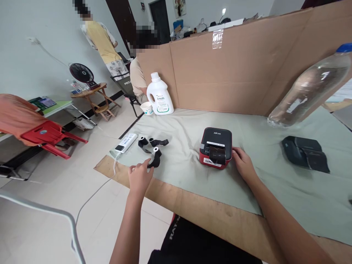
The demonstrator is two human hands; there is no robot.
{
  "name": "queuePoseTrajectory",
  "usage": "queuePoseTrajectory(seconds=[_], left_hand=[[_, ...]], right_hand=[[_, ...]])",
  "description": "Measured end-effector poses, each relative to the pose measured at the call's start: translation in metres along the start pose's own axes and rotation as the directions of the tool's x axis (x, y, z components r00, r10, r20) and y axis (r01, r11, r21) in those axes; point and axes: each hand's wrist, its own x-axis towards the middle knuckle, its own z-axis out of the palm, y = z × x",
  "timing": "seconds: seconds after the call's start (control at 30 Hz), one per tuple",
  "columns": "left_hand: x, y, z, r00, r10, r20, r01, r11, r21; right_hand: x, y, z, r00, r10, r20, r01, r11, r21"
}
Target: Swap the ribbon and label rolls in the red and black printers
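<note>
My left hand is at the table's front left, thumb and index finger apart around the loose end of a black roll with a white core. I cannot make out whether the fingertips press on that end. Two more black rolls, one upright and one with its strip trailing right, lie just beyond. My right hand rests its fingers against the right side of a red and black label printer, without wrapping around it. A dark strip curls out of the printer's front.
A white power strip with a cable lies at the left edge. Behind stand a white detergent bottle, a paper cup and a cardboard screen. A large clear bottle and a black device are right. Several people are beyond.
</note>
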Motion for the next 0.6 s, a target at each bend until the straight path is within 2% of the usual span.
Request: queuePoseTrajectory(seconds=[0.17,0.33,0.4,0.43,0.5,0.53,0.6], left_hand=[[-0.001,-0.006,-0.004,0.99,0.045,-0.134,-0.06,0.992,-0.111],[-0.003,-0.011,-0.003,0.998,-0.019,-0.053,0.012,0.992,-0.122],[-0.008,-0.009,-0.005,0.987,-0.06,-0.151,0.046,0.994,-0.095],[-0.011,-0.004,-0.006,0.968,-0.084,-0.237,0.059,0.992,-0.108],[-0.015,0.016,-0.009,0.925,-0.112,-0.364,0.024,0.971,-0.237],[-0.015,0.031,-0.009,0.928,-0.097,-0.359,-0.038,0.936,-0.351],[-0.012,0.071,-0.003,0.977,0.051,-0.209,-0.172,0.768,-0.617]], right_hand=[[-0.001,-0.002,0.001,1.0,0.009,-0.009,-0.009,1.0,-0.002],[-0.001,-0.003,0.0,1.0,0.001,-0.011,-0.001,1.0,-0.007],[-0.001,-0.002,0.0,1.0,0.001,-0.003,-0.001,1.0,-0.001],[-0.001,-0.002,0.0,1.0,0.001,-0.001,-0.001,1.0,0.006],[-0.003,-0.001,0.001,1.0,-0.002,-0.003,0.002,0.999,0.033],[-0.004,-0.001,0.001,1.0,-0.01,-0.004,0.01,0.999,0.051],[-0.008,-0.001,0.002,0.998,-0.059,0.006,0.059,0.996,0.071]])
